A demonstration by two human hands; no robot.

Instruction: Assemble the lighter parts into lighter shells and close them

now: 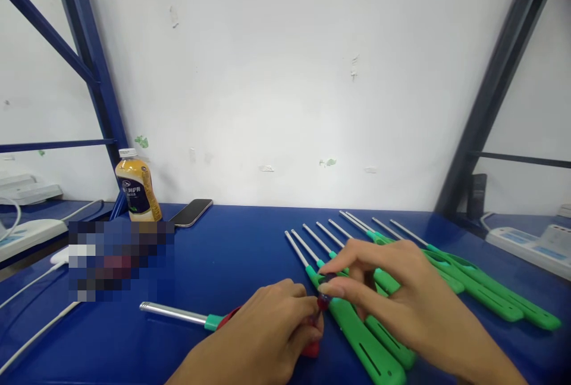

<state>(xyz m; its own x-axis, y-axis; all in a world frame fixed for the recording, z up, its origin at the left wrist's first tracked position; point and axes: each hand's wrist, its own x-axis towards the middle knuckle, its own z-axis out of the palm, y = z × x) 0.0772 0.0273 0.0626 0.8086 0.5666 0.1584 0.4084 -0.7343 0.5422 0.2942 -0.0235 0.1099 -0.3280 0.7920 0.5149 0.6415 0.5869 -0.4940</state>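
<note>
My left hand [263, 328] is closed around a red long-neck lighter [213, 322]. The lighter lies low over the table, its metal tube and teal collar pointing left and a red end showing below my fingers. My right hand [401, 293] pinches a small dark-and-red handle, apparently a short screwdriver [325, 298], between thumb and fingertips. Its lower end meets my left fingers; the tip is hidden there. Behind and under my right hand lie several green long-neck lighters [486, 284] in a fanned row, metal tubes toward the wall.
On the blue table [250, 248], a yellow drink bottle [138, 188] stands at the back left beside a phone [193, 212]. A blurred patch [116, 260] covers something nearer. White cables [40, 337] run along the left edge; a power strip [526, 251] sits at right. A white wall [276, 75] rises behind.
</note>
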